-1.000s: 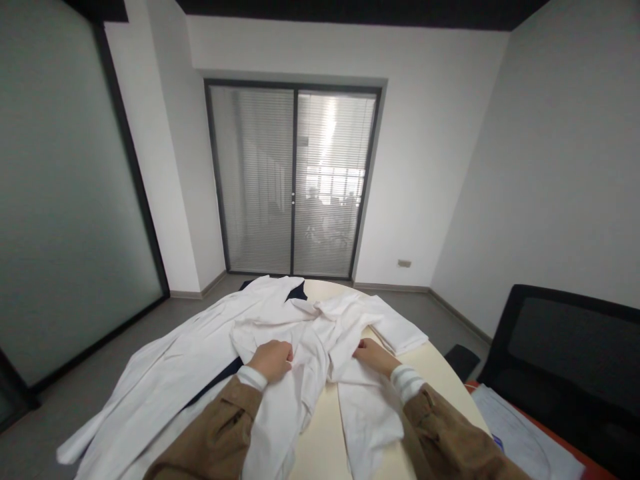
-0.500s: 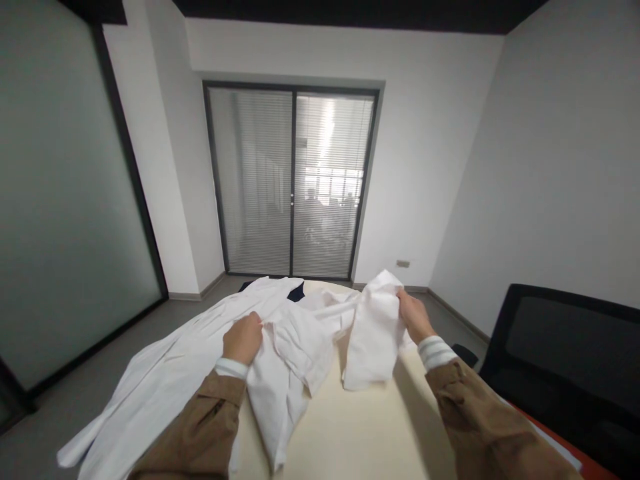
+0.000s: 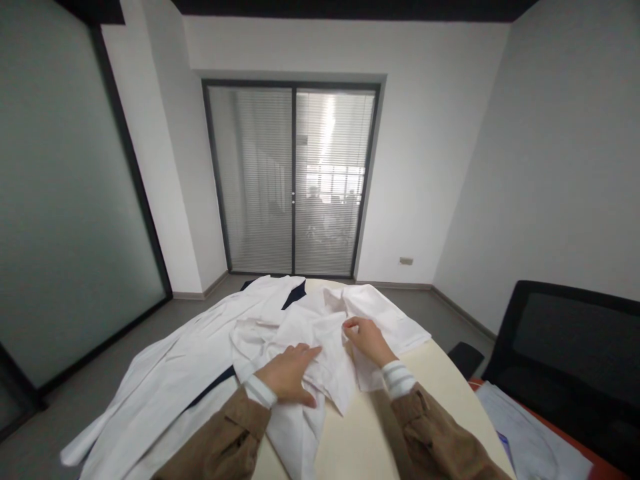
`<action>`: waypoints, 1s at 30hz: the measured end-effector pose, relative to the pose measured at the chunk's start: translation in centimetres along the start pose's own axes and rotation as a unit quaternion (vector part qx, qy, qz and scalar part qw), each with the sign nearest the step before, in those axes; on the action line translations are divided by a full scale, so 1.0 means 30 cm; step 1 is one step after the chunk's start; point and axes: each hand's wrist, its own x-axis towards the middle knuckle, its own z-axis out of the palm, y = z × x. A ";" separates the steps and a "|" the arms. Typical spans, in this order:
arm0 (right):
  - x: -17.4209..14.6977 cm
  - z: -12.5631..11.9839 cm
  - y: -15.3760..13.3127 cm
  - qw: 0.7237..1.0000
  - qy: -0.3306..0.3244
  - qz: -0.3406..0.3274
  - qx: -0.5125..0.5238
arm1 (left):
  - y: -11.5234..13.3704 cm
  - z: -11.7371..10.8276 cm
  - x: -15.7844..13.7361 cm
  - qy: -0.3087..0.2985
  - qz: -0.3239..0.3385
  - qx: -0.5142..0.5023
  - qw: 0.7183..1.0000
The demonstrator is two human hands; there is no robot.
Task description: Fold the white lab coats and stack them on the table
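Observation:
A crumpled white shirt (image 3: 310, 333) lies on the pale round table (image 3: 440, 393), its cloth hanging in folds toward me. My left hand (image 3: 293, 373) rests on this cloth, palm down, thumb and fingers apart. To its right, my right hand (image 3: 365, 337) pinches a bit of the shirt between thumb and fingertips. A flat part of white cloth (image 3: 387, 313) spreads beyond the right hand to the table's far right edge. More white garments (image 3: 175, 360) lie along the left side, with dark navy cloth (image 3: 295, 293) showing among them.
A black mesh office chair (image 3: 570, 353) with a red seat stands at the right, with a clear plastic bag (image 3: 530, 433) on the seat. Ahead is a glass door (image 3: 295, 180) with blinds. A frosted glass panel (image 3: 70, 200) stands on the left.
My left hand has let go of the cloth and moved right, opening flat on it. The right hand has moved left and nearer; the piece it held up now lies spread on the table.

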 end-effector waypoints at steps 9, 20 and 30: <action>0.013 0.057 0.074 0.991 -0.093 -0.046 0.079 | -0.017 0.056 0.066 0.075 -0.029 0.036 0.996; -0.029 0.041 -0.009 0.982 -0.104 -0.153 0.041 | -0.258 0.038 0.135 0.318 -0.195 -0.165 0.913; -0.078 0.111 -0.070 0.960 -0.054 -0.209 -0.179 | -0.280 0.055 0.124 0.286 -0.167 -0.174 0.927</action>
